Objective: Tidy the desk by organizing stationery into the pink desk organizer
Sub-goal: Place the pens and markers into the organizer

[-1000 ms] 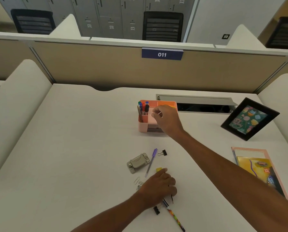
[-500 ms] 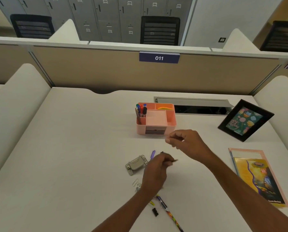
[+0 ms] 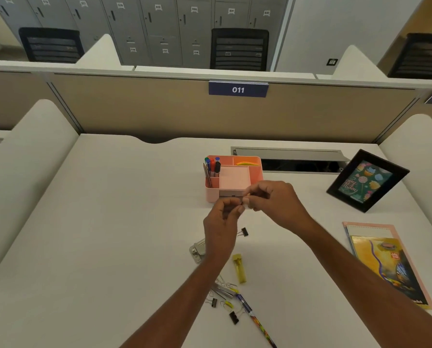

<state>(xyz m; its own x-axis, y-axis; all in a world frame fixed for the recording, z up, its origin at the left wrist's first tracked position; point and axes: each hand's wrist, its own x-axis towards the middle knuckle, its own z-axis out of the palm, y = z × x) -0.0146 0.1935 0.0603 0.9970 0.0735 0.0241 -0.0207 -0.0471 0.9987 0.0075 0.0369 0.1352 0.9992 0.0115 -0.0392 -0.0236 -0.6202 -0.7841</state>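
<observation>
The white desk (image 3: 109, 222) fills the view, closed at 12 o'clock by a beige partition (image 3: 134, 109) with a blue sign (image 3: 238, 89) reading 011. A stack of notebooks (image 3: 386, 259) lies flat at 4 o'clock from the desk's middle, and a black picture frame (image 3: 367, 180) leans tilted at 2 o'clock, well apart from the stack. The pink organizer (image 3: 211, 194) stands upright at 12 o'clock from the hands, near the back of the desk; pens (image 3: 213, 167) stand in its narrow compartment on the 9 o'clock side, and something yellow lies in its compartment at 1 o'clock.

The left hand (image 3: 222, 219) and right hand (image 3: 275, 200) are raised above the desk just in front of the organizer, fingertips meeting. Both have thumb and fingers curled and pinched together on 1 small dark item (image 3: 242, 202), too small to identify.

At 6 o'clock from the hands a multicoloured pen (image 3: 256, 320) lies slanted on the desk. A grey metal tool (image 3: 196, 249) shows partly behind the left wrist at 7 o'clock. A yellow tube (image 3: 239, 268) lies just right of the left forearm. 1 black binder clip (image 3: 244, 231) sits just beside the left wrist, 2 more (image 3: 233, 317) lie near the pen, and loose paper clips (image 3: 225, 285) are scattered between them
</observation>
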